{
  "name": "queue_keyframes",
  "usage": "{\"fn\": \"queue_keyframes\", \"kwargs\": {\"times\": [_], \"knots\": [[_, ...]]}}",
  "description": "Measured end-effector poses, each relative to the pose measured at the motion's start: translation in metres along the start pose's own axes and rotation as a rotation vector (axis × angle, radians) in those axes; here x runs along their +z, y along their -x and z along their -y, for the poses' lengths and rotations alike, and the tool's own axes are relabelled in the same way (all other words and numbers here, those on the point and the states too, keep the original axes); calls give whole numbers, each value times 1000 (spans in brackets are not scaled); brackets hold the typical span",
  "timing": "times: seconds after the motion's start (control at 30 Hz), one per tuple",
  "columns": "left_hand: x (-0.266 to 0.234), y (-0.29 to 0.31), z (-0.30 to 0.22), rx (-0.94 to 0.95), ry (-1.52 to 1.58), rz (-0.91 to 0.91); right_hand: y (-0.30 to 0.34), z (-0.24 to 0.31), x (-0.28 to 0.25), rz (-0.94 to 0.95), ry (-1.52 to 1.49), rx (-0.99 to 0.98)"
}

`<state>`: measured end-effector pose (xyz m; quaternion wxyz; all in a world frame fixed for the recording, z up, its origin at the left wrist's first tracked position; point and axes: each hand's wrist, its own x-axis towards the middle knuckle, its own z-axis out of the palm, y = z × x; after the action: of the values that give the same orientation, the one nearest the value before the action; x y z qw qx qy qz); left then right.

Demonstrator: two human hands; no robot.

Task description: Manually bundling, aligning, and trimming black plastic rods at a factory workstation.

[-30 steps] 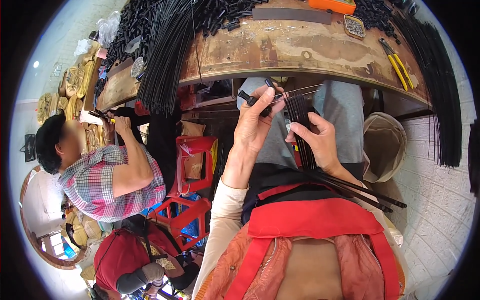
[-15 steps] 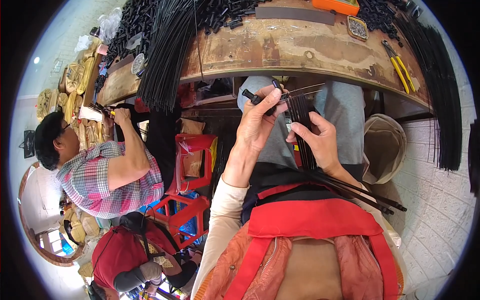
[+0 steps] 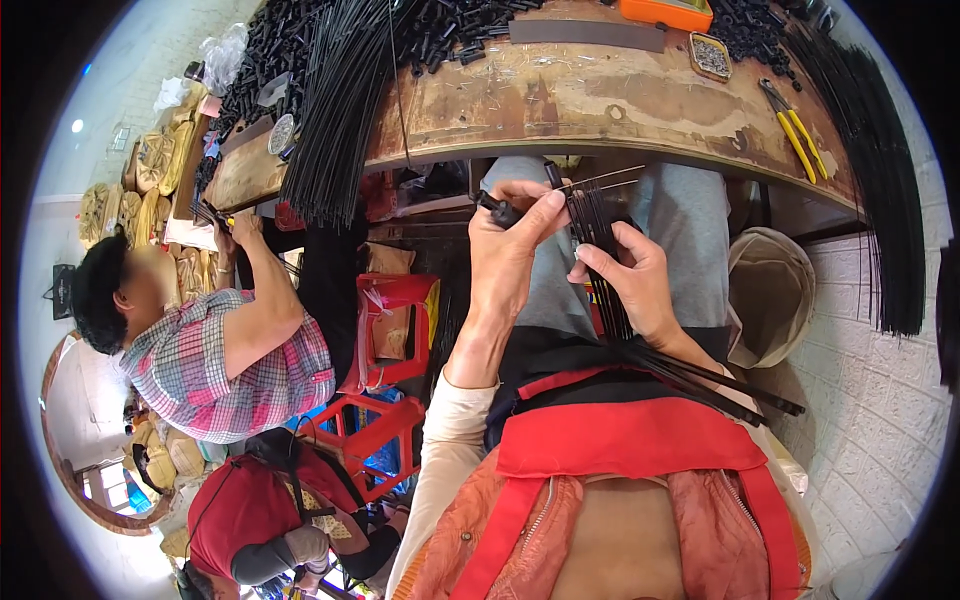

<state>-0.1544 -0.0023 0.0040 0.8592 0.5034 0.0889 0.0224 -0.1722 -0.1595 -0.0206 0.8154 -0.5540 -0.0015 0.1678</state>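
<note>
Row of slim, straight black rods [image 3: 590,218] held over a lap in pale grey trousers [image 3: 690,235]

The right hand [image 3: 635,275] grasps the rods between thumb and fingers, in front of the wooden table's edge. The left hand [image 3: 510,235] is closed round a short, black, tube-like piece [image 3: 500,209], its thumb beside the rods' upper ends. Two fine metallic wires [image 3: 618,177] stick out there toward the right — whether the left fingertips pinch them, I cannot tell. More dark rod ends [image 3: 775,397] slant out past the right wrist.

On the worn brown wooden table [image 3: 500,105] lie yellow-handled metal pliers [image 3: 798,135], a small square dish of tiny metal bits [image 3: 710,55] and a thick sheaf of thin black rods [image 3: 335,120], its ends overhanging the near edge. A beige cloth bin [image 3: 790,245] stands to the right — beside the white brick wall [image 3: 850,440].
</note>
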Motion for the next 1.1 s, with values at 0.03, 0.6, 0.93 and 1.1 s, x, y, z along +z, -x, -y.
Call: {"fn": "queue_keyframes", "kwargs": {"times": [0.03, 0.6, 0.93, 1.1], "knots": [[0, 0, 2, -14, 40, -19, 0, 0, 0, 4, 6, 8], [4, 5, 8, -34, 35, 50, -9, 13, -7, 58, 14, 17], [-5, 6, 17, -192, 149, 73, -14, 14, -16, 182, -81, 47], [-6, 4, 18, -256, 117, 215, -18, 10, -21, 197, -96, 43]]}}
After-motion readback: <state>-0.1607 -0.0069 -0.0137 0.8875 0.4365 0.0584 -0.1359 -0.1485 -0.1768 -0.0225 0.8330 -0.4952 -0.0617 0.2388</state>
